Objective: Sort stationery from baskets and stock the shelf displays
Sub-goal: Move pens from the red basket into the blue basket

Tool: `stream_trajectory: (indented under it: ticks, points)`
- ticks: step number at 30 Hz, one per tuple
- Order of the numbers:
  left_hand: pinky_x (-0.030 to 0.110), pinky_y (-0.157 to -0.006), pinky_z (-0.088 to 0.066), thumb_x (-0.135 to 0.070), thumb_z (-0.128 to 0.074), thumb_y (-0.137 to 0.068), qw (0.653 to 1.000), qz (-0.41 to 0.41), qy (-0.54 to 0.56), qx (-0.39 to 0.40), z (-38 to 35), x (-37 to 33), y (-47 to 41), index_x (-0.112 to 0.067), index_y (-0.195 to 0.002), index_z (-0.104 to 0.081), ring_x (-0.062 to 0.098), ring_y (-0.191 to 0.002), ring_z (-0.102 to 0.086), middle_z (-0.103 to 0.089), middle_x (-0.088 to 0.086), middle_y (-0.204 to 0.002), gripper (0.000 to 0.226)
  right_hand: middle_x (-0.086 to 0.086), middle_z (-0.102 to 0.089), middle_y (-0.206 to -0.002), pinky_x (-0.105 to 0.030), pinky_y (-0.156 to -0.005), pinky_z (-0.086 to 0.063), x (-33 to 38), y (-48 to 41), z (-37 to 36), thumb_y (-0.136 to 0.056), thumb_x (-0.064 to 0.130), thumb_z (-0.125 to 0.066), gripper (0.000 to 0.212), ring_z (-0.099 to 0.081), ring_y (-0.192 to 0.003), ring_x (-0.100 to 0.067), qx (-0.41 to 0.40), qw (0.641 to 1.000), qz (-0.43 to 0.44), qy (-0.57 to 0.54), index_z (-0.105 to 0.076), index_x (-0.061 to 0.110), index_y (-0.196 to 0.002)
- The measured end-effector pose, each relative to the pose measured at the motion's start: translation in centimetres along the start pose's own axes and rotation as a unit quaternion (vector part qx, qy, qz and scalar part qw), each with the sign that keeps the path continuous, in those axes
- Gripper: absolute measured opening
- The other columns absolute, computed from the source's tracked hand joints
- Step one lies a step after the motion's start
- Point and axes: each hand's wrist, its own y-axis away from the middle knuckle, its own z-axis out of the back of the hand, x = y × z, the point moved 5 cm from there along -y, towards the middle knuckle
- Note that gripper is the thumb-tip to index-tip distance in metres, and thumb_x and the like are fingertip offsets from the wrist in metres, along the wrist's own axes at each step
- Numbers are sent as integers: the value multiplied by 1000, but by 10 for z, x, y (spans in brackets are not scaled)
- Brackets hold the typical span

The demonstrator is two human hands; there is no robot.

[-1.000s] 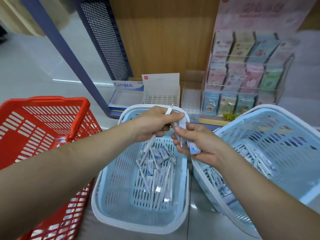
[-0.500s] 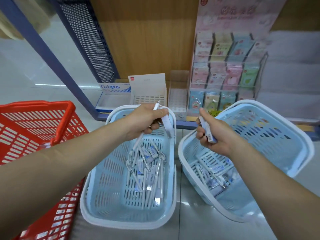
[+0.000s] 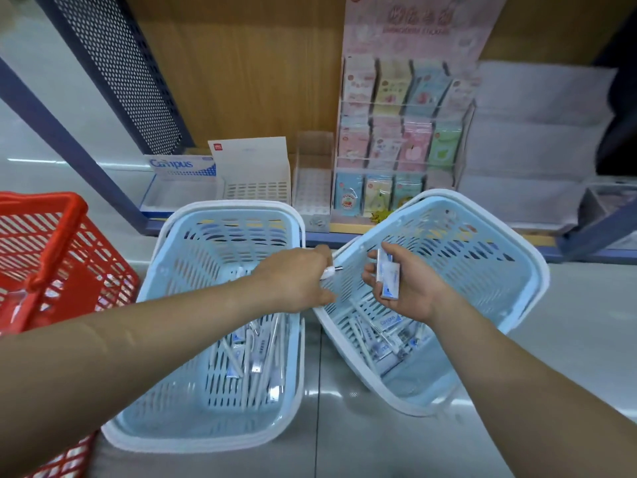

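Hands work over two baskets on the grey floor (image 3: 568, 339). Left hand (image 3: 296, 282) reaches across to the near rim of the tilted pale blue plastic basket (image 3: 537, 270) on the right; its fingers are clamped on a slim white pen with a silver tip (image 3: 329, 271). Right hand (image 3: 406, 288) is palm-up above that same basket, fingers curled round a small stack of white-and-blue packets (image 3: 388, 276). More pens and packets (image 3: 379, 339) lie in its low corner. Level pale blue plastic basket (image 3: 193, 419) stands just left; loose white pens (image 3: 256, 350) on its bottom. Red plastic basket (image 3: 51, 236) far left. Shelf (image 3: 319, 240) behind carries a Campus-branded box (image 3: 179, 167), a white slotted display box (image 3: 255, 174) and a clear rack of pastel sticker packs (image 3: 396, 143).
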Motion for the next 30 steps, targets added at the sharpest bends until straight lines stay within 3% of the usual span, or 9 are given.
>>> stream_trajectory:
  ticks: [5, 9, 15, 17, 19, 22, 25, 28, 30]
  points:
    - [29, -50, -31, -18, -61, -82, 988, 16, -139, -66, 14, -7, -14, -15, -107, -43, 26, -73, -50, -48, -2, -72, 31, -6, -65, -95, -21, -45, -42, 21, 3, -8, -99, 23, -51, 15, -64, -74, -19, 19, 997, 65, 28, -61, 12, -102]
    - [28, -55, -36, -27, -68, -77, 991, 31, -127, -27, 28, 0, -30, -23, -83, -48, 23, -80, -58, -49, -6, -73, 22, -6, -64, -104, -20, -46, -42, 20, 6, -3, -99, 14, -46, 19, -61, -78, -19, 23, 997, 57, 48, -63, 9, -109]
    - [30, -64, -40, -34, -70, -82, 988, 37, -143, -48, 44, 5, -53, -29, -113, -61, 22, -87, -58, -62, -5, -93, 33, -18, -64, -100, -28, -66, -59, 19, 9, 7, -95, -9, -44, 20, -66, -85, -26, 40, 995, 43, 82, -55, -3, -109]
    - [32, -67, -41, -29, -65, -86, 985, 38, -155, -72, 48, 4, -61, -34, -125, -58, 24, -99, -62, -66, -4, -107, 40, -23, -67, -100, -34, -71, -61, 18, 6, 13, -96, -3, -51, 12, -69, -87, -32, 23, 992, 24, 118, -55, -6, -106]
    - [32, -68, -42, -21, -60, -89, 976, 36, -187, -102, 51, 2, -69, -33, -125, -58, 25, -104, -62, -66, -2, -112, 39, -20, -71, -98, -31, -59, -61, 15, 0, 21, -95, 11, -60, 24, -73, -80, -30, -15, 983, -1, 183, -56, -5, -113]
    - [31, -67, -38, -15, -57, -92, 966, 31, -224, -127, 54, 0, -77, -31, -117, -61, 26, -100, -63, -67, -1, -106, 30, -19, -61, -123, -27, -56, -57, 11, -13, 33, -92, 23, -67, 43, -72, -79, -24, -54, 967, -8, 248, -54, -1, -124]
    - [31, -67, -39, -18, -56, -93, 969, 10, -210, -130, 58, 1, -82, -36, -123, -59, 26, -100, -63, -68, -1, -106, 34, -7, -58, -112, -34, -77, -58, 17, -21, 37, -90, 29, -69, 40, -61, -85, -16, -75, 929, -3, 362, -54, 8, -120]
    - [31, -69, -43, -22, -55, -95, 970, -16, -205, -129, 56, 3, -85, -41, -130, -52, 28, -99, -63, -68, 0, -107, 41, -12, -49, -80, -28, -59, -43, 28, -35, 44, -89, 31, -70, 49, -44, -63, -18, -96, 861, 20, 499, -59, -7, -119]
    - [33, -71, -45, -22, -53, -96, 971, -22, -202, -127, 50, 5, -86, -40, -133, -48, 30, -99, -63, -68, 2, -109, 41, -12, -40, -73, -25, -53, -31, 31, -48, 46, -92, 30, -67, 41, -33, -54, -17, -83, 797, 7, 598, -63, -10, -102]
